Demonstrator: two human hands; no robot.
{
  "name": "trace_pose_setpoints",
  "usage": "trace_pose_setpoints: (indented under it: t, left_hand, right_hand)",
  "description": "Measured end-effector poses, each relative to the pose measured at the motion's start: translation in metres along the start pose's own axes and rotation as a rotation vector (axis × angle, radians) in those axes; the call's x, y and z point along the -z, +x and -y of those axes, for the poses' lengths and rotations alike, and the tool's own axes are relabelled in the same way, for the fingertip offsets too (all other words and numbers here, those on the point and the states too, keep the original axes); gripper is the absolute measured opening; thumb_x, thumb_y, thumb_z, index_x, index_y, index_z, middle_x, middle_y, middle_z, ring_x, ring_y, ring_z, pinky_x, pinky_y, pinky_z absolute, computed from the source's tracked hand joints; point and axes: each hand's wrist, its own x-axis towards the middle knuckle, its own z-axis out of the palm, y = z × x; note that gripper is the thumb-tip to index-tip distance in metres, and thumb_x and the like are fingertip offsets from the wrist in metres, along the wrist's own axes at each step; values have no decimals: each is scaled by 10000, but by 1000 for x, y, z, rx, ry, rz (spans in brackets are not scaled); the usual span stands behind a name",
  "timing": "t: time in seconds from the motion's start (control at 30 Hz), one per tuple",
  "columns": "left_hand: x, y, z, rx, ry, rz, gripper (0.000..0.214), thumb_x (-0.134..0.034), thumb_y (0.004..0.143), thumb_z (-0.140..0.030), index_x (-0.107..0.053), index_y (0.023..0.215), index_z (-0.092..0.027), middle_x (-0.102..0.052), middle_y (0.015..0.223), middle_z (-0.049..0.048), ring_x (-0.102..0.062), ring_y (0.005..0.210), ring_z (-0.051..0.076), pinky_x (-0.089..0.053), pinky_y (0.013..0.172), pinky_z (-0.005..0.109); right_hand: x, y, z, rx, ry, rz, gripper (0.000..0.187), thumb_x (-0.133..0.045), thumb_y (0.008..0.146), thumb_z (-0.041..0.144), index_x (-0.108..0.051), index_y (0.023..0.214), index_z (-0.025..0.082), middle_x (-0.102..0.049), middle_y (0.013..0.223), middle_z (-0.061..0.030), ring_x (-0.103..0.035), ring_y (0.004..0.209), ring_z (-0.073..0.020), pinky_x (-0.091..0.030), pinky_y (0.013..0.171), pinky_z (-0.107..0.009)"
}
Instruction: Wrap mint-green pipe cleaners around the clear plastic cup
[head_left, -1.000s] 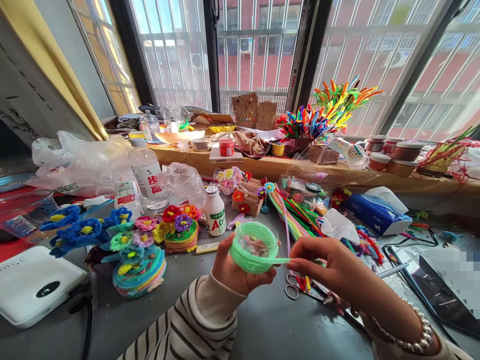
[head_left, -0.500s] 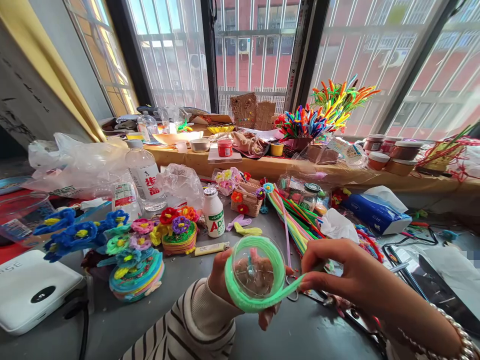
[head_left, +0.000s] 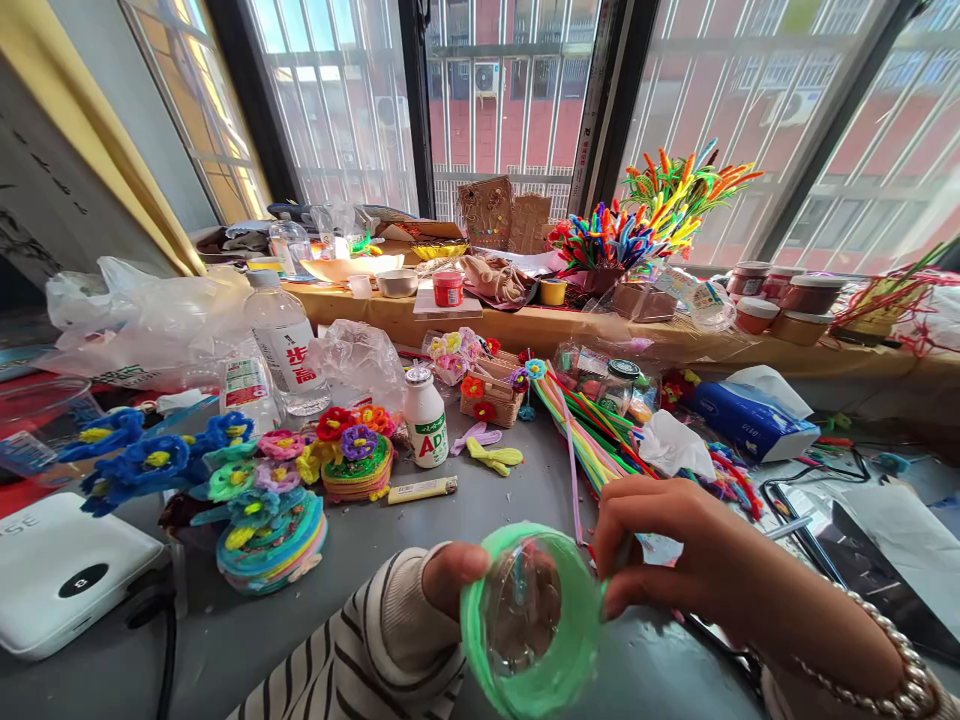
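My left hand [head_left: 454, 578] is closed around a clear plastic cup [head_left: 523, 612], thumb at its rim and the other fingers mostly hidden behind. Fuzzy light-green pipe cleaner [head_left: 574, 610] is wound in a band around the cup, whose round end is tipped toward me. At the band's right side, my right hand [head_left: 675, 555] pinches the green pipe cleaner between thumb and fingers; its end is hidden by them. Beyond the cup lies a bundle of colourful pipe cleaners [head_left: 600, 445], and a yellow-green twisted piece [head_left: 495, 456] rests on the grey table.
Left of my hands stand pipe-cleaner flowers on a coiled base [head_left: 270, 545], a white power bank [head_left: 71, 575] and a white bottle [head_left: 425, 420]. A lighter-like stick [head_left: 422, 489] lies in front. Tissues [head_left: 754, 415] sit at right, and paint jars [head_left: 814, 295] on the sill.
The cup has come lower and slightly right, and has turned. The green strand that stretched out to my right hand now lies close against the cup's side.
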Motion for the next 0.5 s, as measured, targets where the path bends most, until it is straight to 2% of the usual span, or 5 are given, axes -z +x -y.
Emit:
trace_pose_setpoints:
  t: [0.13,0.23,0.4,0.5]
  left_hand:
    - [-6,4,-4,-40,48,-33,381,-663,452,-386,-673,750,-149,-638,633,12,-535,586,136,-383,598,241]
    - [-14,6,-8,-6,178,-68,441,-689,395,-435,-674,735,-155,-608,632,14,-494,555,134,-364,560,245]
    - [-13,9,-13,-23,447,-13,517,-653,359,-581,-641,661,-163,-540,579,15,-453,539,145,-345,542,263]
    - [-12,8,-16,-5,581,2,551,-647,349,-618,-623,673,-172,-530,606,25,-460,574,166,-356,557,288]
  right_hand:
    - [1,-2,0,76,-85,-55,177,-603,743,343,-596,673,181,-579,678,-4,-527,672,-107,-410,621,-207]
    - [2,-2,1,121,-132,-68,154,-601,750,320,-587,680,183,-585,694,-5,-521,696,-114,-405,636,-222]
    - [2,-2,3,190,-201,-66,117,-588,766,290,-577,693,199,-595,700,-3,-524,726,-128,-395,718,-271]
    - [3,-2,2,218,-250,-70,108,-581,772,293,-575,704,210,-592,696,10,-538,711,-120,-366,840,-326]
